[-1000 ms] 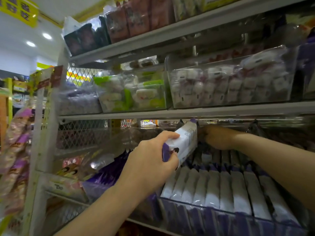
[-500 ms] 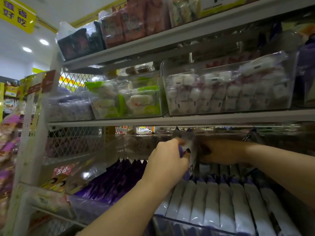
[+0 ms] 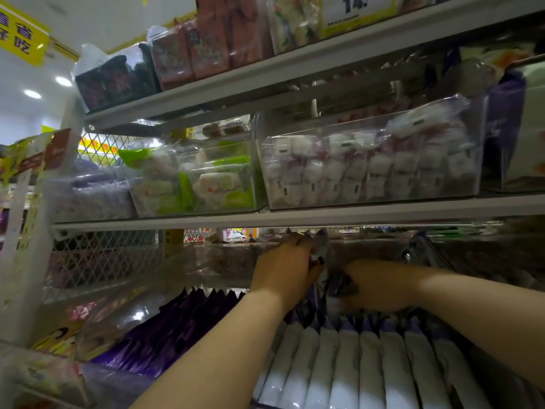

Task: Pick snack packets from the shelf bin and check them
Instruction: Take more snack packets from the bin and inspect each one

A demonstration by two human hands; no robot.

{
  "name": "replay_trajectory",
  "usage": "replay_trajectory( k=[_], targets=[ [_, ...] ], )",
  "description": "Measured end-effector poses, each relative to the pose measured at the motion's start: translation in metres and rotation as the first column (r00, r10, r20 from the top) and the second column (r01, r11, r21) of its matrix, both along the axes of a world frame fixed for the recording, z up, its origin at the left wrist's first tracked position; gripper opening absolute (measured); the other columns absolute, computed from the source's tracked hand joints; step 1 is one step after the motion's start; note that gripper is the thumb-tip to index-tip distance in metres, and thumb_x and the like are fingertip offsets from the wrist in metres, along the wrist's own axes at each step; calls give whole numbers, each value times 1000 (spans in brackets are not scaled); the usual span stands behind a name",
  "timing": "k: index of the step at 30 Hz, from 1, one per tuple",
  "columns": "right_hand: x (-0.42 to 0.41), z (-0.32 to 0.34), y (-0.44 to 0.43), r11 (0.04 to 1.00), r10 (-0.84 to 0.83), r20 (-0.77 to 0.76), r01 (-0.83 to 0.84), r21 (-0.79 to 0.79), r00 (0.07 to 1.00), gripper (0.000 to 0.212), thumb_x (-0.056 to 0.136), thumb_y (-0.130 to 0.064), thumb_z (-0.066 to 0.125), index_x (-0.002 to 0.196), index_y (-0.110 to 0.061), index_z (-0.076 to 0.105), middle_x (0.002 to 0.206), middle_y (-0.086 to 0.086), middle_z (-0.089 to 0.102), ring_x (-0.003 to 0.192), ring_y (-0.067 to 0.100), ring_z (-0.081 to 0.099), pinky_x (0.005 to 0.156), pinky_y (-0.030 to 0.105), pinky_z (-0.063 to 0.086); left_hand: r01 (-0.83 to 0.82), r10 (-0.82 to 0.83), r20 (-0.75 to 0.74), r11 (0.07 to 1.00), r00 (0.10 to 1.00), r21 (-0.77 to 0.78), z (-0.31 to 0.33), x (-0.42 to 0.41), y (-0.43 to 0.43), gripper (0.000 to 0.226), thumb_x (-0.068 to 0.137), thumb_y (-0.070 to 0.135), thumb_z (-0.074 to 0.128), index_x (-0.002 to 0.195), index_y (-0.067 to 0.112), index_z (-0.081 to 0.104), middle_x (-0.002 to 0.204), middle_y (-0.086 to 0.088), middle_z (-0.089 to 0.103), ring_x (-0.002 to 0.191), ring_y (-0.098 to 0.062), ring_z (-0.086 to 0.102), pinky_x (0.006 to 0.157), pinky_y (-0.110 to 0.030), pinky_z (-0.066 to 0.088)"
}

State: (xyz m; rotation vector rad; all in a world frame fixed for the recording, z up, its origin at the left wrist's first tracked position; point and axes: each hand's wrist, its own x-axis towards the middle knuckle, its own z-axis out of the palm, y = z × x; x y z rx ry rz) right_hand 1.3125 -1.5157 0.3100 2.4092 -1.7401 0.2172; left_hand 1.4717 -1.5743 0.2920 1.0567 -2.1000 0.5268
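The left hand [image 3: 287, 270] has its fingers curled round one white and purple snack packet [image 3: 321, 251]. It holds the packet upright, just under the grey shelf board [image 3: 383, 215]. The right hand [image 3: 380, 286] is just beside it, down among purple packet tops. It is too blurry to tell if it grips one. A row of white packets [image 3: 348, 364] stands below both arms.
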Motion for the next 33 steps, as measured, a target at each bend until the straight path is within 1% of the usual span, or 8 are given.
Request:
replay_trajectory(
  k=[4,9,12,18,21,25,29,33],
  targets=[
    [1,-1,0,999,-23,57,25,-45,998,12,90,-27,60,89,-15,61,89,5,62,83,19,58,76,29,49,42,-45,-53,998,998,-56,-2,-2,-6,36,95,41,55,125,21,56,124,-3,59,108,-26,60,79,-37,49],
    [1,-3,0,998,-24,73,28,-53,997,29,93,-34,59,112,-14,63,89,-5,60,76,7,54,67,16,45,182,-163,-369,983,915,18,8,-8,-5,24,92,31,62,109,14,63,107,-7,66,99,-25,60,74,-29,41],
    [1,-3,1,998,-41,61,45,-49,997,35,93,-37,59,119,-15,62,115,3,65,100,16,60,90,28,50,167,-159,-141,985,977,47,5,-4,-4,30,94,28,59,122,17,56,120,-6,60,106,-26,58,80,-34,48],
    [-2,-4,3,999,-16,68,19,-35,998,32,93,-34,58,122,-20,61,120,-1,64,104,15,60,91,25,47,-1,-25,320,997,947,78,0,8,-4,57,91,31,62,143,27,38,156,-2,27,133,-33,41,93,-45,49],
    [-3,-4,4,999,22,81,-19,-36,996,36,93,-34,59,127,-25,58,125,-6,61,109,10,57,91,19,43,-96,79,359,995,930,30,0,12,-3,62,92,31,61,147,31,31,156,1,29,129,-33,46,88,-44,48],
    [-3,-2,8,999,21,78,-19,-31,997,42,90,-33,64,129,-24,56,126,-4,60,111,13,57,97,26,45,-108,127,299,991,946,-79,-6,-5,2,54,92,22,60,142,26,40,144,-6,45,120,-32,55,78,-38,46],
    [-10,1,11,999,32,77,-29,-44,996,29,89,-25,64,118,-19,63,113,-1,66,100,13,61,90,26,51,75,-97,196,990,976,121,2,5,1,60,84,31,64,141,32,43,150,0,40,135,-28,40,107,-43,40],
    [-14,0,11,998,9,4,-9,-60,1000,17,89,-28,64,94,-14,73,85,-6,69,72,5,60,65,13,44,207,-190,281,978,941,-32,-5,10,5,54,89,40,59,140,35,45,152,5,36,142,-23,25,117,-49,19]
  ],
)
